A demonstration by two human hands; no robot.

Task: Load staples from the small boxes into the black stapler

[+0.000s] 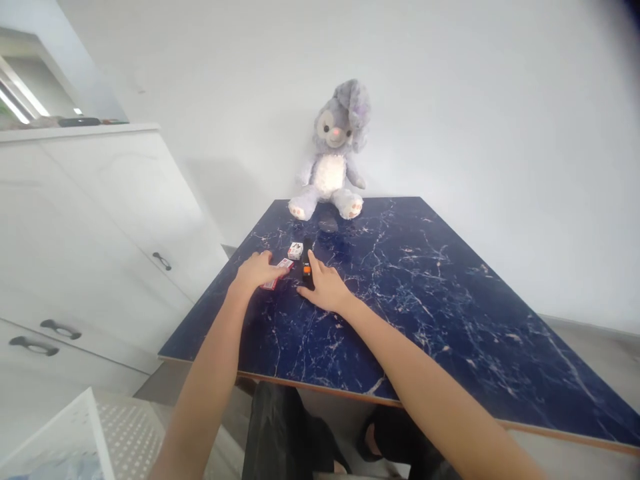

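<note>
On a dark blue marbled table, my left hand (255,270) lies with fingers spread and its thumb across a flat red-and-white box (285,264). To the right, a long black object with an orange patch (307,269) points away from me; its exact kind is unclear. My right hand (327,287) rests beside it, index finger stretched along its right side and thumb apart near its close end. A small white box with dark and red print (295,251) stands between the flat box and the black object's far end. Neither hand is visibly gripping.
A grey plush rabbit (330,170) sits at the table's far edge (395,198) against the white wall. White cabinets with dark handles (90,220) stand at left. A white perforated basket (97,433) is on the lower left. My legs are under the near edge.
</note>
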